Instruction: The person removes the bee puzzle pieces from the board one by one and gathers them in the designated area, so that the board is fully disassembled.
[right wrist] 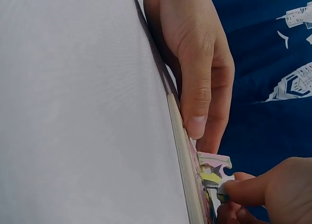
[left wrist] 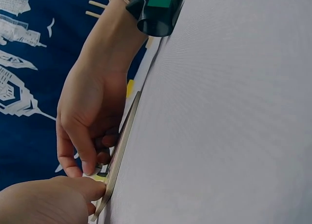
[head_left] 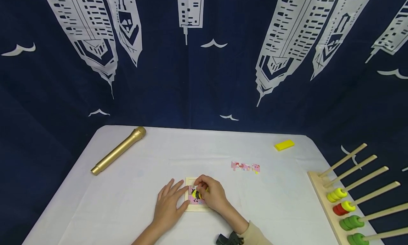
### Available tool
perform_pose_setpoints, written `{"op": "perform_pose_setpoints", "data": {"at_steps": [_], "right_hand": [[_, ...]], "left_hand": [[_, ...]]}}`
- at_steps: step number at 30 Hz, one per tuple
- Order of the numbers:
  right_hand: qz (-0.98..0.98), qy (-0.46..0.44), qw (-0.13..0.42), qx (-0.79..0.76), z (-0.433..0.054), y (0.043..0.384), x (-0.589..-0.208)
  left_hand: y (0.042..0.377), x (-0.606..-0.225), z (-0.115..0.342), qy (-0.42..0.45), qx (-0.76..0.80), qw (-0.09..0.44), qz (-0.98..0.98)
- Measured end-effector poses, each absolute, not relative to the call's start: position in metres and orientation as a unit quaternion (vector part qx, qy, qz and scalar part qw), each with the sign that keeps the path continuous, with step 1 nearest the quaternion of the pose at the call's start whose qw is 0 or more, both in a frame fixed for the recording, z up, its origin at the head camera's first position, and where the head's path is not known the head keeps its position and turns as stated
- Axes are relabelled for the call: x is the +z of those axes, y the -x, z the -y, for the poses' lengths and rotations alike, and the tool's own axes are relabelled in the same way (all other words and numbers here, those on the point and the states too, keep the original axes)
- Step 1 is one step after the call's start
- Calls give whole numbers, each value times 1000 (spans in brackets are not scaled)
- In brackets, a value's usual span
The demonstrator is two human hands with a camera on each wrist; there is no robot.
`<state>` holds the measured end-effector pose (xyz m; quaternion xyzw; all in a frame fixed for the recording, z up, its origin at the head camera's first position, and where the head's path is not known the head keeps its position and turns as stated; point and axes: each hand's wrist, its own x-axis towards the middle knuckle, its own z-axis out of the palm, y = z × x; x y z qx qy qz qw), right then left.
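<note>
A small jigsaw puzzle with a bee picture on pink sits in a pale wooden frame (head_left: 195, 209) at the table's near middle. My left hand (head_left: 169, 206) rests along the frame's left side, its fingers extended and its thumb at the picture's edge. From the right, my right hand (head_left: 213, 194) reaches over the frame and pinches a puzzle piece (right wrist: 214, 160) between thumb and fingers. In the right wrist view that piece stands tilted up from the frame, showing pink, yellow and black. My right hand hides the picture's right part in the head view.
Several loose pink puzzle pieces (head_left: 244, 167) lie in a row beyond the frame. A yellow block (head_left: 284, 145) is at the back right, a gold microphone (head_left: 119, 151) at the back left. A wooden peg rack (head_left: 325, 202) with coloured rings stands along the right edge.
</note>
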<state>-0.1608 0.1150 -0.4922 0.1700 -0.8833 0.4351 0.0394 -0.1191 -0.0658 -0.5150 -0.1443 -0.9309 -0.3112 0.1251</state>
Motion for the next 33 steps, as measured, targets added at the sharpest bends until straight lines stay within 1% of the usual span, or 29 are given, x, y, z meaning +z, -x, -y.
{"op": "perform_pose_setpoints", "data": {"at_steps": [6,11,16,23,27,33], "right_hand": [[855,-143,5,498,-116,164,-487],[835,-101,-9,541,-124,170,-479],[833,-64,7,550,-145,179,-467],[847,-4,29,530,-191,194,-458],[857,24,50,512,-213,199,-461],[870,44,56,488,-229,200,-470]], "left_hand": [[119,-514,66,142,-313,125,931],[120,-515,66,141,-310,127,932],[120,-515,66,143,-312,133,930],[120,-516,66,144,-314,132,929],[120,-517,66,145,-314,132,929],[119,-517,66,147,-306,134,931]]}}
